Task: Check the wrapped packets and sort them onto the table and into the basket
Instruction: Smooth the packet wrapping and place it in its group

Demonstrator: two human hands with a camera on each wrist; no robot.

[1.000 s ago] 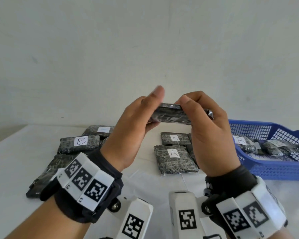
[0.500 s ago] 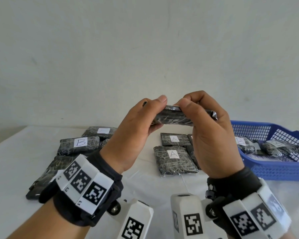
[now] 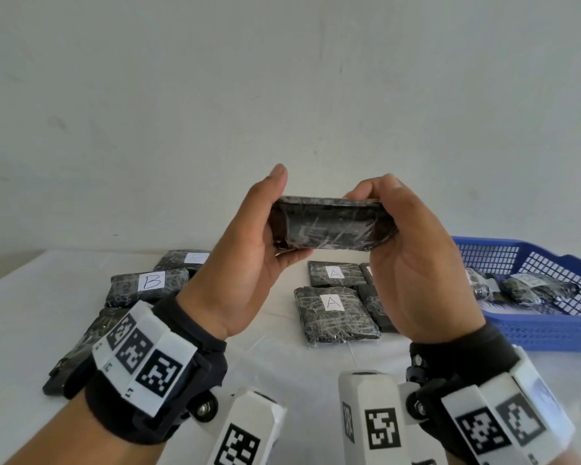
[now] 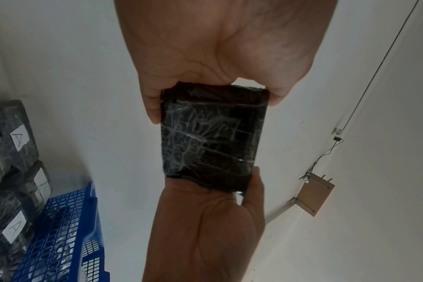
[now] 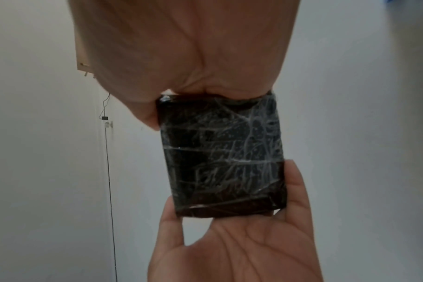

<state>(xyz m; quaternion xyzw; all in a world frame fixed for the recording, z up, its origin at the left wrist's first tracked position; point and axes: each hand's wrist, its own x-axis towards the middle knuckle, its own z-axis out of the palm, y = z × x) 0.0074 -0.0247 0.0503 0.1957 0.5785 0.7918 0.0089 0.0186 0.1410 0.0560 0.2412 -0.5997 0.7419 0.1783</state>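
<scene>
While we hold the wrapped packet (image 3: 331, 226) up between both hands, well above the surface (image 3: 27, 317), the job is to find its letter: the face turned toward us shows only dark, crinkled film and no white label. Our left hand (image 3: 245, 260) grips one end and our right hand (image 3: 413, 263) the other, thumbs and fingers (image 4: 152, 106) curled round the short edges, so both are grasping the packet. We judge the best move is to roll it gently between the fingers until a label comes round, keeping the pinch on the edges so no finger covers the paper, and squeezing lightly, since the film looks slick and may slide.

Below and beyond the fingers lie packets marked A (image 3: 336, 313), grouped just under our right hand. Off to the left of the fingers sits a packet marked B (image 3: 148, 285), with more dark packets (image 3: 78, 350) near it whose labels we cannot read. To the right of the fingers stands the blue basket (image 3: 534, 333), already holding a few packets (image 3: 537, 290); one seems to carry a B, though it is too small to be sure.

Nothing stands between the fingers and either place. We should only mind the basket's near wall when lowering, and avoid dropping onto the A group and nudging it
</scene>
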